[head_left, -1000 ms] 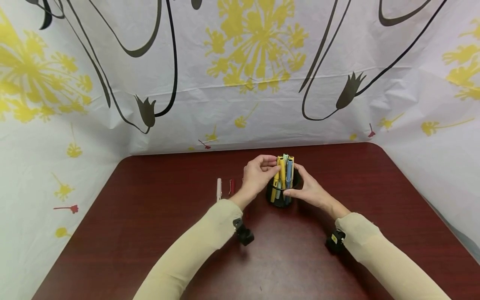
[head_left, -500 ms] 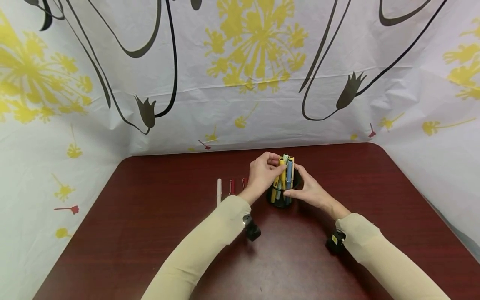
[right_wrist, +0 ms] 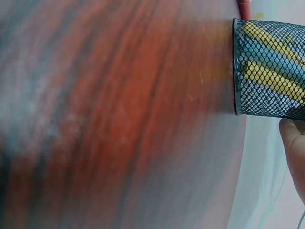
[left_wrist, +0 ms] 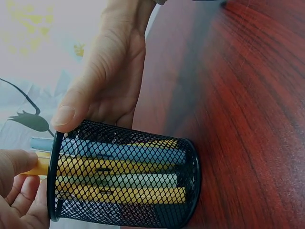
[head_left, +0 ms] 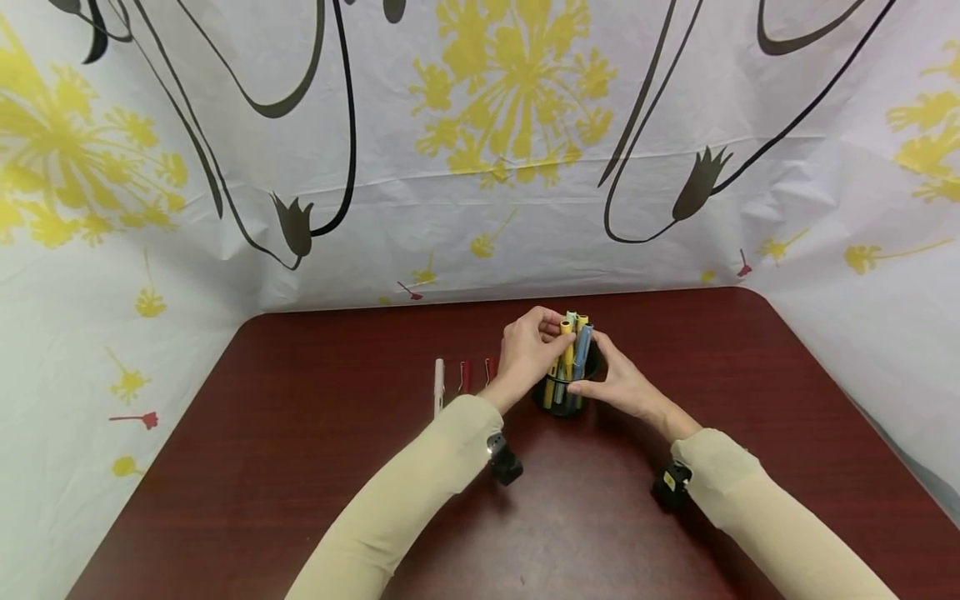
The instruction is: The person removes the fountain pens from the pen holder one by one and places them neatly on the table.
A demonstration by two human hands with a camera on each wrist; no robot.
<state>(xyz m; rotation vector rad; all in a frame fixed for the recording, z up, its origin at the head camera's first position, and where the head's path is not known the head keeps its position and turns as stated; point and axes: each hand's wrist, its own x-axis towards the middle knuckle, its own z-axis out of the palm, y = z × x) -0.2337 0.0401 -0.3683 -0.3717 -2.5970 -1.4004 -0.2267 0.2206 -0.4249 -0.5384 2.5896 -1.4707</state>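
A black mesh pen cup (left_wrist: 131, 214) stands upright on the table, with yellow, blue and pale green pens showing through its wall. With thumb and fingers my left hand (head_left: 523, 354) pinches the upper end of a yellow pen (head_left: 567, 352), whose lower part is inside the cup. My right hand (head_left: 628, 390) grips the cup from the right, thumb at the rim in the left wrist view. A blue pen (head_left: 582, 348) leans to the right in the cup, close to the right hand. In the right wrist view only part of the right hand (right_wrist: 296, 152) shows.
Left of the cup, a white pen (head_left: 438, 383) and two red pens, one red pen (head_left: 465, 375) nearer the white one, lie on the dark red table (head_left: 315, 433), partly hidden by the left arm. A patterned sheet (head_left: 480, 208) hangs behind the table's back edge.
My left hand has moved right, to the yellow pen it pinches. The blue pen's top has tilted right. The right hand has kept its grip on the cup.
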